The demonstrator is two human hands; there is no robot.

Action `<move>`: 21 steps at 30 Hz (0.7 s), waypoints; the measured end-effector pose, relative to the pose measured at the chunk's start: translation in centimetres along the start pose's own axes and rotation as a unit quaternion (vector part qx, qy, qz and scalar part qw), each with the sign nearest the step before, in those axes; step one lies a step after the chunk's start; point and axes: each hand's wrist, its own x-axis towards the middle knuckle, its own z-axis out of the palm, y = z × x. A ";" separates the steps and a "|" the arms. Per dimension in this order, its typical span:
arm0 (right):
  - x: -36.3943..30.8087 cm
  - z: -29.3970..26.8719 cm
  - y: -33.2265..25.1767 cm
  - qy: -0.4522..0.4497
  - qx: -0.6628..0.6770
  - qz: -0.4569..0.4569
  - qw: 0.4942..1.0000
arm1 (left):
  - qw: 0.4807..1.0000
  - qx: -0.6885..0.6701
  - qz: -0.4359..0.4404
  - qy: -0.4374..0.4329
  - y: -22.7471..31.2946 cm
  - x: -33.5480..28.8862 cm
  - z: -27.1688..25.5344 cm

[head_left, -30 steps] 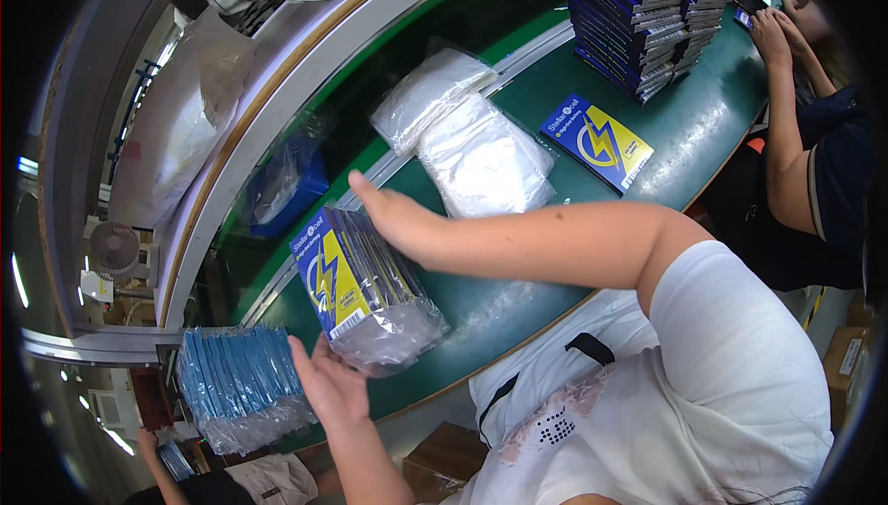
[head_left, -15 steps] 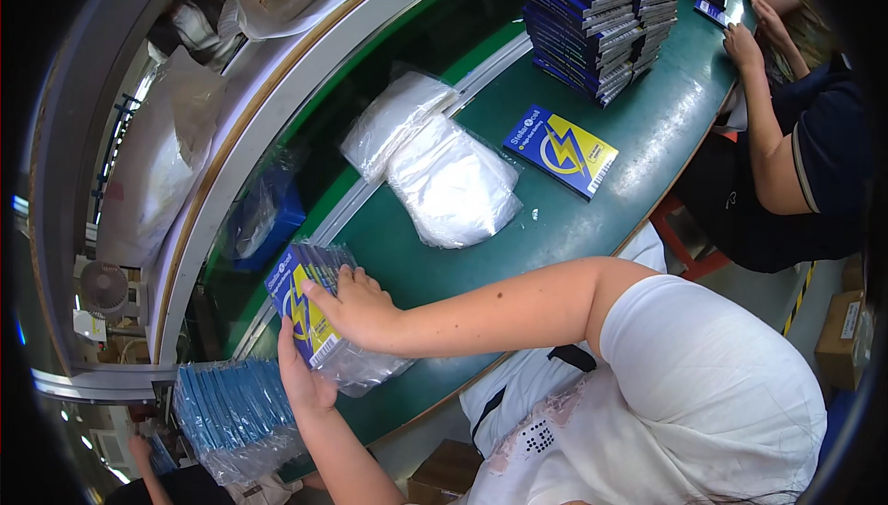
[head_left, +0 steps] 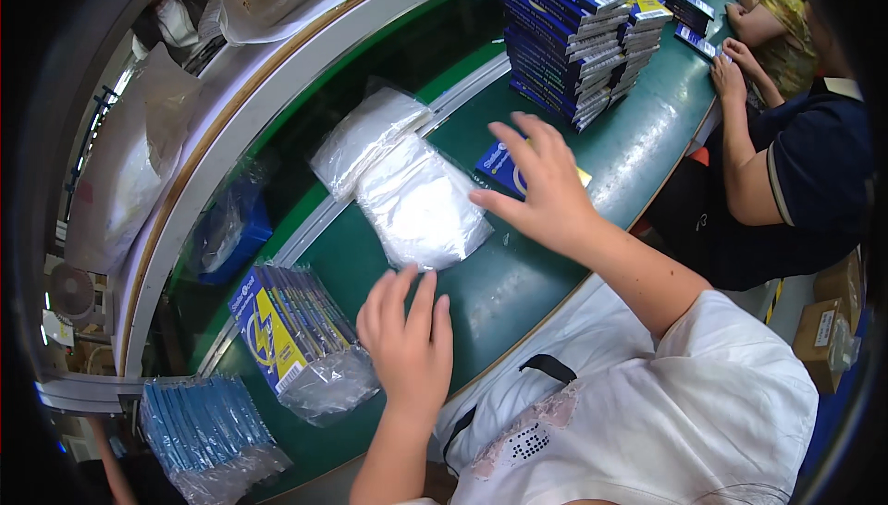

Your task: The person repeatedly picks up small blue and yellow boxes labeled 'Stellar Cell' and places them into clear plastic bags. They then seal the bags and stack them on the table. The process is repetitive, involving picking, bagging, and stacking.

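Note:
My right hand [head_left: 546, 186], fingers spread and empty, is over a flat blue-and-yellow box [head_left: 497, 165] lying on the green table and hides much of it. My left hand [head_left: 407, 334] hovers by the near end of the clear plastic bags [head_left: 421, 204], its fingers apart and holding nothing. The bags lie in two overlapping stacks. To the left of my left hand stands a row of blue-and-yellow boxes [head_left: 268, 329] in clear plastic wrapping, the loose wrap ends pointing toward me.
Tall stacks of blue-and-yellow boxes [head_left: 564, 43] rise at the far right. Beyond them, co-workers' hands [head_left: 731, 66] handle small boxes. Blue wrapped packs [head_left: 208, 422] stand at the near left. A blue bin [head_left: 236, 241] with plastic sits by the green belt [head_left: 398, 52].
Both hands have let go of the wrapped row of boxes. My right hand has moved far right over the lone box; my left hand has shifted right toward the bags.

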 end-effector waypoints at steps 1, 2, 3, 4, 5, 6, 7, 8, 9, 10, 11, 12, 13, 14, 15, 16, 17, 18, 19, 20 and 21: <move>-0.3 0.2 1.3 -0.025 -0.054 0.017 0.998 | 0.999 0.039 0.013 -0.006 -0.4 0.9 1.1; -0.8 0.3 2.7 -0.049 -0.111 0.041 0.992 | 0.997 0.074 0.031 -0.016 -0.8 1.7 2.1; -1.4 0.4 4.0 -0.065 -0.097 0.037 0.992 | 0.996 0.066 0.041 -0.033 -1.5 2.2 2.8; -1.9 0.4 5.1 -0.082 -0.082 0.032 0.993 | 0.996 0.057 0.051 -0.049 -2.2 2.8 3.2; -2.1 0.4 5.6 -0.098 -0.067 0.029 0.993 | 0.995 0.049 0.062 -0.066 -2.6 3.2 3.4; -2.0 0.2 5.6 -0.065 -0.006 0.042 0.997 | 0.996 0.039 0.051 -0.058 -2.6 3.6 3.5; -1.8 0.0 5.3 -0.031 0.056 0.054 0.996 | 0.997 0.029 0.041 -0.050 -2.6 3.9 3.5; -1.5 -0.3 4.8 0.003 0.117 0.066 0.991 | 0.998 0.019 0.031 -0.042 -2.6 4.1 3.4; -1.3 -0.9 4.1 0.029 0.140 0.071 0.987 | 0.999 0.006 0.018 -0.044 -2.5 4.3 3.3; -1.4 -0.8 3.8 0.007 0.274 0.146 0.951 | 0.999 -0.011 0.009 -0.034 -2.3 4.4 3.2; -1.5 -0.7 3.6 -0.016 0.402 0.214 0.890 | 0.999 -0.027 -0.001 -0.024 -2.1 4.6 3.0; -1.5 -0.5 3.4 -0.040 0.521 0.279 0.806 | 0.999 -0.044 -0.011 -0.017 -2.0 4.6 2.8; -1.4 -0.9 3.3 -0.089 0.609 0.305 0.727 | 0.998 -0.065 -0.018 -0.010 -1.9 4.6 2.6; -1.1 -1.4 3.2 -0.132 0.677 0.339 0.640 | 0.996 -0.089 -0.024 0.005 -1.6 4.8 2.7; -1.2 -1.7 3.5 -0.193 0.739 0.341 0.549 | 0.993 -0.110 -0.034 0.020 -1.4 4.9 2.7; -1.1 -1.9 3.4 -0.252 0.789 0.337 0.448 | 0.990 -0.130 -0.044 0.035 -1.4 5.0 2.5; -1.2 -2.1 2.9 -0.264 0.764 0.344 0.478 | 0.990 -0.128 -0.043 0.031 -1.5 5.1 2.4; -1.4 -1.8 2.3 -0.274 0.760 0.343 0.479 | 0.991 -0.128 -0.042 0.026 -1.7 5.2 2.5; -1.5 -1.5 1.7 -0.285 0.756 0.342 0.481 | 0.991 -0.128 -0.040 0.022 -1.8 5.4 2.5; -1.5 -1.1 1.2 -0.294 0.751 0.341 0.483 | 0.988 -0.150 -0.040 0.024 -1.9 5.5 2.4; -1.5 -0.7 0.9 -0.322 0.766 0.346 0.436 | 0.984 -0.172 -0.039 0.025 -2.0 5.6 2.3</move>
